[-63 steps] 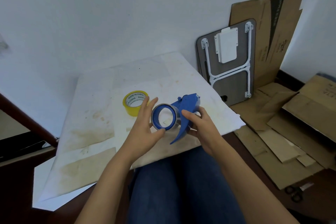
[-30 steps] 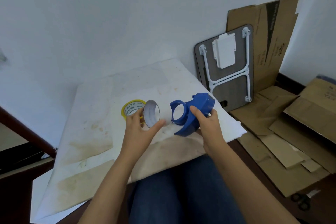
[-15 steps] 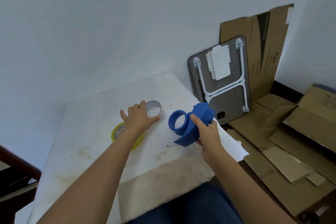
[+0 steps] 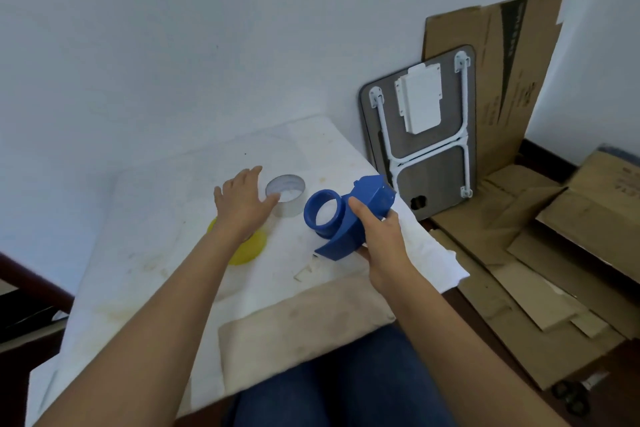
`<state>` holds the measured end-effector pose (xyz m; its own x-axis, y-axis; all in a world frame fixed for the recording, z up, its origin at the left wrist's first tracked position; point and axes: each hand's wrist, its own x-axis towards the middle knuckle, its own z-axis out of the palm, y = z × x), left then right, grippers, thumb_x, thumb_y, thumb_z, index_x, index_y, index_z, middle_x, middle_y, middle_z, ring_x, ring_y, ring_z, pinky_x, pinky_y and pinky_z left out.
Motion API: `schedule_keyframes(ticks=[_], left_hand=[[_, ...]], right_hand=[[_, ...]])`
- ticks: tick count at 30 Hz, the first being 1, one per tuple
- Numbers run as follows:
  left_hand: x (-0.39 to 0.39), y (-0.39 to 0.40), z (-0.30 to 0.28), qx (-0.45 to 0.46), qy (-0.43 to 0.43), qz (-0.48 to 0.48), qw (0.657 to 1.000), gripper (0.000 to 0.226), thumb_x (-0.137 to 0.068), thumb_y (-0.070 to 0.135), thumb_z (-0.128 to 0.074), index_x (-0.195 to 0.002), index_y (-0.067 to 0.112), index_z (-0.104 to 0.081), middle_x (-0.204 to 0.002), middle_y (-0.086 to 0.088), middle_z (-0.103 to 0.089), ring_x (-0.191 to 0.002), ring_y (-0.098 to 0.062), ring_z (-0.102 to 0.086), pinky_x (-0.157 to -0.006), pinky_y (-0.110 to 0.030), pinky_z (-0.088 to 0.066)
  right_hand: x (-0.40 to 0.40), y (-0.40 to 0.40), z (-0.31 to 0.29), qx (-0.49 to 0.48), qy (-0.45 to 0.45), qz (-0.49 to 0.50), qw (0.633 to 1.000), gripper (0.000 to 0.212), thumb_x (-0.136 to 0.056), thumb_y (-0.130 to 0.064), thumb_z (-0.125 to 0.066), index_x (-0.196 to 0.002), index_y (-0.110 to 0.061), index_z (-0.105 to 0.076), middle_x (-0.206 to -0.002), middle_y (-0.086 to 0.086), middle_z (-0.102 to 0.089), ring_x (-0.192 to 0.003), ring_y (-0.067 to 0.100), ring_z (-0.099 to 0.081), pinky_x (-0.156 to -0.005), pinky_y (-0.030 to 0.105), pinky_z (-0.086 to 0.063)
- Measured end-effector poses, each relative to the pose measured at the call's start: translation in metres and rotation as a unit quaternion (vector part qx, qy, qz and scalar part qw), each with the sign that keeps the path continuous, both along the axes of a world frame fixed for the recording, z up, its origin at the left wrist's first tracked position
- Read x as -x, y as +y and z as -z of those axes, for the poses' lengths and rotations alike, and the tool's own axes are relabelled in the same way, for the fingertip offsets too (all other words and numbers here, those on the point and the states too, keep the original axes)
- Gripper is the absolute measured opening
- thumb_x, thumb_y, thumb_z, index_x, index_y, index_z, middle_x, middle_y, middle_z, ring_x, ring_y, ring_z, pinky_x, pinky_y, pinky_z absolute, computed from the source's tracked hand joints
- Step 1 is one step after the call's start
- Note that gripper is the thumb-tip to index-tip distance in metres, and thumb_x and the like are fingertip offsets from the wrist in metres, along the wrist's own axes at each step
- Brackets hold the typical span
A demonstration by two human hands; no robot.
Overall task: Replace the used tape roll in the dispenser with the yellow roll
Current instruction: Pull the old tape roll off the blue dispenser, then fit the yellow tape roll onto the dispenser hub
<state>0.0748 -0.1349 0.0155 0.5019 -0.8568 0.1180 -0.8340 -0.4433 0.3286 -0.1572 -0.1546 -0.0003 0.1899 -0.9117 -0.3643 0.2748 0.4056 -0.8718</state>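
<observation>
White table (image 4: 166,274): right hand (image 4: 382,239) clasps empty dispenser (image 4: 349,218); left hand (image 4: 242,204) spread, empty.

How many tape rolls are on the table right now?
2. The used grey roll stands by the left hand's fingertips; the yellow roll lies partly hidden under that hand. None appears hidden elsewhere.

**Counts by kind**

We count two hands: left hand (image 4: 242,204), right hand (image 4: 382,236). One blue dispenser (image 4: 343,218). Two rolls: one used roll (image 4: 285,196), one yellow roll (image 4: 247,246). One white table (image 4: 166,253). One folded table (image 4: 420,135) against the wall. One pair of scissors (image 4: 571,395). Cardboard pieces (image 4: 485,80): several, exact number unclear.
</observation>
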Motion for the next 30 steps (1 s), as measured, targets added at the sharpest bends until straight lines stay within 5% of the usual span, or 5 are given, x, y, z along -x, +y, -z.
schedule_keyframes(ticks=[9,12,15,21,30], left_hand=[[-0.041,0.089,0.023,0.011,0.241,-0.218,0.946,0.066,-0.09,0.049,-0.061,-0.132,0.001,-0.044,-0.138,-0.025,-0.044,-0.122,-0.043,-0.053,-0.104,-0.047,-0.044],[-0.045,0.093,0.027,-0.012,0.326,-0.22,0.919,0.065,-0.091,0.057,-0.054,-0.114,-0.004,-0.054,-0.084,-0.018,-0.076,-0.093,-0.041,-0.073,-0.092,-0.046,-0.056],[-0.042,0.094,0.023,0.005,0.37,-0.215,0.904,0.047,-0.097,0.046,-0.051,-0.088,0.001,-0.058,-0.041,-0.004,-0.066,-0.07,-0.038,-0.074,-0.091,-0.045,-0.058],[-0.014,0.119,0.016,0.077,0.381,-0.19,0.902,0.024,-0.096,0.025,-0.052,-0.093,0.001,-0.058,-0.092,-0.015,-0.072,-0.071,-0.034,-0.076,-0.089,-0.048,-0.058],[0.044,0.178,0.007,0.214,0.272,-0.092,0.934,0.016,-0.093,0.027,-0.062,-0.107,0.024,-0.069,-0.106,0.009,-0.069,-0.088,-0.019,-0.07,-0.076,-0.029,-0.054]], right_hand=[[-0.008,0.039,0.005,-0.001,0.002,-0.03,1.0,0.062,-0.079,-0.032,-0.077,-0.13,-0.022,-0.044,-0.126,0.004,-0.061,-0.111,0.023,-0.062,-0.099,0.05,-0.052],[-0.005,0.049,0.004,0.004,0.008,-0.037,0.999,0.06,-0.08,-0.032,-0.076,-0.13,-0.022,-0.044,-0.126,0.004,-0.061,-0.109,0.022,-0.062,-0.099,0.049,-0.052],[-0.002,0.056,0.003,0.007,0.006,-0.029,1.0,0.057,-0.082,-0.029,-0.075,-0.129,-0.021,-0.044,-0.126,0.005,-0.061,-0.107,0.021,-0.063,-0.098,0.048,-0.053],[0.008,0.068,-0.001,0.011,0.001,-0.03,0.999,0.062,-0.083,-0.03,-0.074,-0.135,-0.02,-0.042,-0.128,0.006,-0.061,-0.109,0.022,-0.062,-0.097,0.046,-0.053],[0.02,0.088,0.009,0.033,0.007,-0.026,0.999,0.062,-0.08,-0.032,-0.075,-0.133,-0.021,-0.045,-0.129,0.006,-0.062,-0.114,0.023,-0.062,-0.102,0.048,-0.05]])
